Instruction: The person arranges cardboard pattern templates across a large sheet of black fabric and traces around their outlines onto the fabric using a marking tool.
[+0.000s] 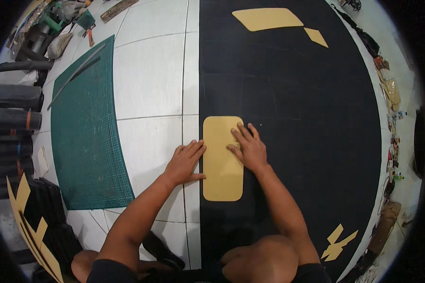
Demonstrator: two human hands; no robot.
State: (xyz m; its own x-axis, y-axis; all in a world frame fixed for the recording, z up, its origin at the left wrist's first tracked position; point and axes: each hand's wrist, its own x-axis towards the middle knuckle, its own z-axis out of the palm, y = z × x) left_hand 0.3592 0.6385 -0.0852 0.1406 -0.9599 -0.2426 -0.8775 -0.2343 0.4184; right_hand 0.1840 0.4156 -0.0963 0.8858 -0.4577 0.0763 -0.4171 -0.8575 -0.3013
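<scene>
A tan, round-cornered rectangular template (pixel 222 179) lies lengthwise along the left edge of a large black sheet (pixel 311 141). My left hand (pixel 185 164) rests flat at the template's left side, its fingertips at the long edge and the thumb stretched lower down. From the right, my right hand (pixel 250 148) reaches over the opposite edge, with fingers apart and some fingertips pressing on the template's upper half. Neither hand is wrapped around anything.
Tan cut pieces lie on the sheet: a large one (pixel 269 20) at the far end, several small ones (pixel 335 247) near right. A green cutting mat (pixel 87 137) with a dark metal ruler (pixel 75 75) covers tiles at left. Dark rolls (pixel 14 120) line the left side.
</scene>
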